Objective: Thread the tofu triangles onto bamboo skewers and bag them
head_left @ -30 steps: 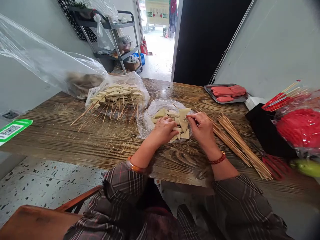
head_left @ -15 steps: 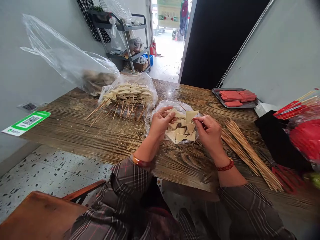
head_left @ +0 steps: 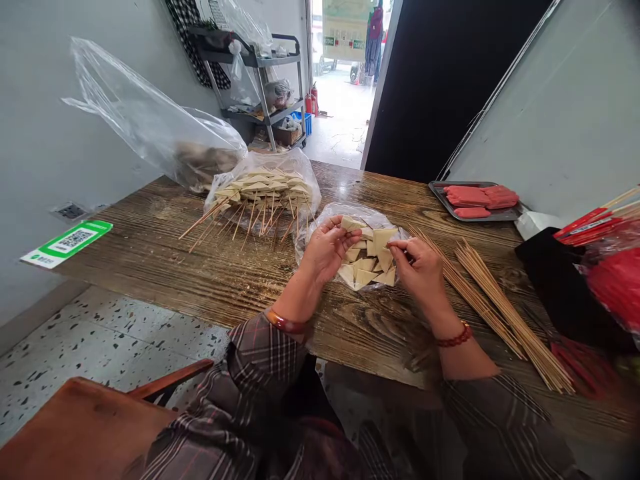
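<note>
My left hand (head_left: 324,253) pinches a folded, pale-yellow piece of tofu sheet (head_left: 352,225) between thumb and fingers. More cut tofu sheet pieces (head_left: 364,265) lie under and between my hands on an opened clear plastic bag (head_left: 331,212). My right hand (head_left: 423,268) is closed in a pinch against the edge of an upright square tofu sheet piece (head_left: 384,237); whether a thin stick is also between those fingertips I cannot make out. Left of my hands, a bag holds a pile of skewered tofu sheets (head_left: 267,183), their sticks pointing towards me.
Bare bamboo skewers (head_left: 493,300) lie in bundles right of my hand. A dark tray (head_left: 440,193) of pink sausage-like food (head_left: 470,197) stands at the back right. A black box (head_left: 545,267) is beyond the skewers. Back left is a large plastic bag (head_left: 150,113); a green code card (head_left: 70,243) lies left.
The view has shifted slightly, so everything sits a little lower and further right. My left fingers have turned and spread somewhat around the tofu piece. My right hand keeps its pinch.
</note>
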A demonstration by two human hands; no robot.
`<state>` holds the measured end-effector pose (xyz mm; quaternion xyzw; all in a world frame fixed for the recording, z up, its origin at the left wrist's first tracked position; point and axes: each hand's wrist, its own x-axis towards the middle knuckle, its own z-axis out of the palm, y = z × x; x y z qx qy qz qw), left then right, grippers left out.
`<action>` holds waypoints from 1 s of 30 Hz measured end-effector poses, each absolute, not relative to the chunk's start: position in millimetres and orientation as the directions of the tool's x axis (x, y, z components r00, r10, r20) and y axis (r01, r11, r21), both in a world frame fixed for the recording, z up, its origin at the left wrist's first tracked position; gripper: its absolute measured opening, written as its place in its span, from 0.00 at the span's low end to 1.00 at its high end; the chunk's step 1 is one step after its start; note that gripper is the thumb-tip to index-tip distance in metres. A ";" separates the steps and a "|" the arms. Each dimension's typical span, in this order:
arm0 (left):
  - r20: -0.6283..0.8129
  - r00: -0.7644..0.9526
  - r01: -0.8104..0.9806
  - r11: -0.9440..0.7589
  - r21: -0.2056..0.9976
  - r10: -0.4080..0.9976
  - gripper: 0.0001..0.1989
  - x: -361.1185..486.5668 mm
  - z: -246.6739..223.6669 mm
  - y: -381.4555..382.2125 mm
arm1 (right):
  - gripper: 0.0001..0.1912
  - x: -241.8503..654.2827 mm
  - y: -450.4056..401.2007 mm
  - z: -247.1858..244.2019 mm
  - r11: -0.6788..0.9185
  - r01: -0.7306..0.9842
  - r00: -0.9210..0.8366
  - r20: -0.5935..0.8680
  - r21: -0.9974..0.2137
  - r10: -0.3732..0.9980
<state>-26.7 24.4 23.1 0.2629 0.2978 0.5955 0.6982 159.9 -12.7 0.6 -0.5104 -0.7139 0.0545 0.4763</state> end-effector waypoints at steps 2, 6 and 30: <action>-0.086 0.132 -0.680 0.153 0.717 0.988 0.09 -26.8 22.1 23.4 | 0.09 158.8 -13.1 -0.2 0.483 0.669 -0.040 0.622 -0.565 0.782; -0.068 0.141 -0.680 0.147 0.718 0.988 0.10 -26.6 19.6 22.8 | 0.09 156.8 -14.1 0.0 0.543 0.636 -0.103 0.637 -0.549 0.764; -0.160 0.084 -0.707 0.172 0.686 0.984 0.11 -26.2 20.1 23.5 | 0.10 158.8 -16.2 -1.7 0.513 0.679 -0.118 0.612 -0.525 0.782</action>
